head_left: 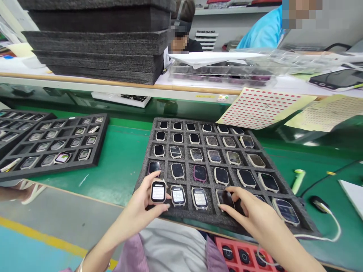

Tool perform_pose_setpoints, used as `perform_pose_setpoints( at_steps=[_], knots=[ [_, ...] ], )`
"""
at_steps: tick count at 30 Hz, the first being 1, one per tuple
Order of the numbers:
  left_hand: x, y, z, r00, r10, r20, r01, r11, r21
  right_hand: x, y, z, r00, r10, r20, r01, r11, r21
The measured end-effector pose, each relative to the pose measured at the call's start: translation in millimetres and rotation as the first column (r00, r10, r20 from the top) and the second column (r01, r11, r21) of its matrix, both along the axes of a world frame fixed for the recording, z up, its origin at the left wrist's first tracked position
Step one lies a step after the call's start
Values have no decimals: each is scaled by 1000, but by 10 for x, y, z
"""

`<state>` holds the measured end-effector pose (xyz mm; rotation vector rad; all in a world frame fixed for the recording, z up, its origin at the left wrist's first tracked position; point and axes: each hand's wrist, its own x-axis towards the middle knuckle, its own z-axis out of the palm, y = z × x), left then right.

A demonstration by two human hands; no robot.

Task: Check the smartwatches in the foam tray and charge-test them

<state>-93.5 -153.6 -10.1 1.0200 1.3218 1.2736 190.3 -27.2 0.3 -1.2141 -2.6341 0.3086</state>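
My left hand (143, 202) has its thumb and fingers around a smartwatch body (158, 191) with a lit white screen, at the front left corner of a dark foam tray (208, 215). My right hand (246, 206) pinches a dark-screened smartwatch (225, 197) by its edges in a front-row slot. Between the hands, two more watches, a left one (178, 195) and a right one (199, 198), show lit white screens in their slots. Behind them sit rows of strapless watches with dark screens, one with a purple case (200, 173). The right hand partly hides the slots beneath it.
Another foam tray of watches (64, 141) lies to the left. A stack of black foam (99, 49) stands on the shelf, with dotted sticker sheets (263, 107) hanging from its edge. A green tool (298, 181) and a white cable (336, 226) lie right. A red tray (235, 245) is below. Two people sit opposite.
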Motion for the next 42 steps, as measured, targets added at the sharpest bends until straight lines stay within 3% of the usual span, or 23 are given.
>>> perform_pose_setpoints(
  at_steps=[1,3,7,12,15,17,18,20,24,27,29,32,35,39,42],
  knots=[
    [-31,-33,-16,989,19,-146,-18,1000,7,-18,16,-3,998,-34,-44,32,998,-58],
    [-116,-89,-28,895,50,-444,-30,998,52,-40,49,15,990,-79,-117,56,981,-186],
    [-335,-93,42,569,-7,-822,82,995,48,-33,110,114,981,-69,-182,-1,933,-359],
    [-424,203,118,254,77,-964,55,994,94,-19,182,189,976,-49,-213,-33,930,-367],
    [-312,430,100,54,25,-998,19,999,26,-45,179,192,972,-36,-233,-63,912,-405],
    [-251,527,78,12,-1,-1000,-11,1000,-1,-70,152,196,963,-44,-267,-77,901,-426],
    [-242,553,67,49,4,-999,-10,1000,4,-82,136,203,951,-67,-300,-76,895,-440],
    [-272,566,45,210,23,-977,26,999,29,-104,114,236,905,-157,-395,-65,867,-494],
    [-386,548,26,566,-25,-824,128,990,58,-167,168,371,755,-363,-545,-131,732,-669],
    [-372,604,80,856,-44,-514,122,986,118,-283,286,479,702,-411,-582,-213,658,-722],
    [-312,690,163,979,-43,-200,67,991,114,-402,371,533,675,-417,-608,-276,622,-733],
    [-198,853,319,989,-45,143,34,996,77,-592,487,575,634,-400,-662,-431,528,-732],
    [-92,1006,418,944,-85,318,68,996,65,-703,591,554,589,-379,-714,-561,444,-698],
    [20,1165,382,907,-124,401,109,992,61,-683,689,430,557,-381,-738,-600,430,-674],
    [79,1248,282,946,-105,305,85,993,79,-633,704,329,546,-396,-738,-619,404,-674]
  ],
)
